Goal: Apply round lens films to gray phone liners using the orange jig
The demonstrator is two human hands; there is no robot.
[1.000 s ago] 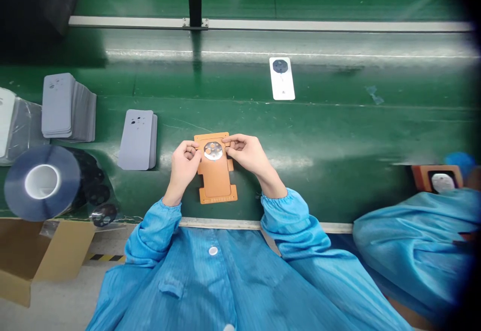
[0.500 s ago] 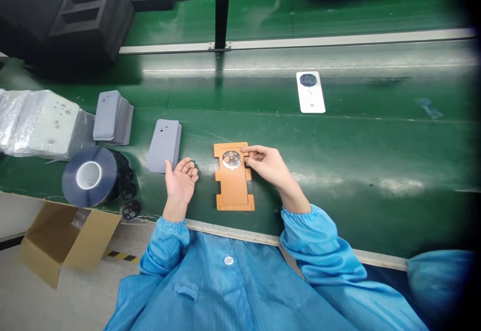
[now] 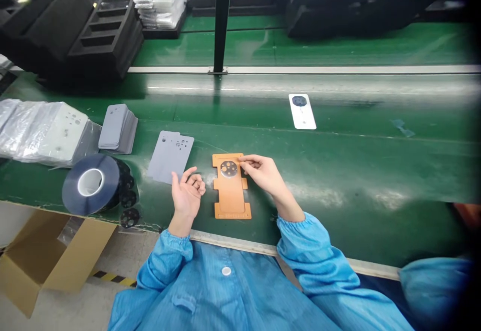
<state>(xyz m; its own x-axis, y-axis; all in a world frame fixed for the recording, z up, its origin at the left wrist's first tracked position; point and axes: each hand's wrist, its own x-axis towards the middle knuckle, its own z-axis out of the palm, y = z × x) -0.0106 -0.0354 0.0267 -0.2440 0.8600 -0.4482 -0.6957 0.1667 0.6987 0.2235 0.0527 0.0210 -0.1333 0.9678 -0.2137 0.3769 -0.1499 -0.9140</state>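
A flat orange jig plate [image 3: 231, 193] with side tabs lies in front of me. A round dark lens-ring piece with several holes [image 3: 229, 169] sits near its top. My right hand [image 3: 263, 173] pinches at the plate's upper right edge; whether a small part is between the fingertips is hidden. Palm up, my left hand [image 3: 188, 195] has its thumb at the lower corner of a grey panel with holes [image 3: 178, 158], its other fingers loosely curled. This panel partly overlaps another grey panel [image 3: 160, 158] on its left. The exact hold at the corner is hard to see.
A grey panel stack [image 3: 117, 128] and bagged pale panels [image 3: 56, 133] stand left, behind a tape roll [image 3: 91, 183]. A white phone back [image 3: 302, 113] lies farther right. Black foam trays [image 3: 101, 40] and a black post [image 3: 221, 20] stand behind; a cardboard box [image 3: 56, 251] is below left.
The top grey panel has slid right and turned, out of line with those beneath. My left hand has shifted slightly right with it. My right hand stays at the orange jig. The view has tilted up.
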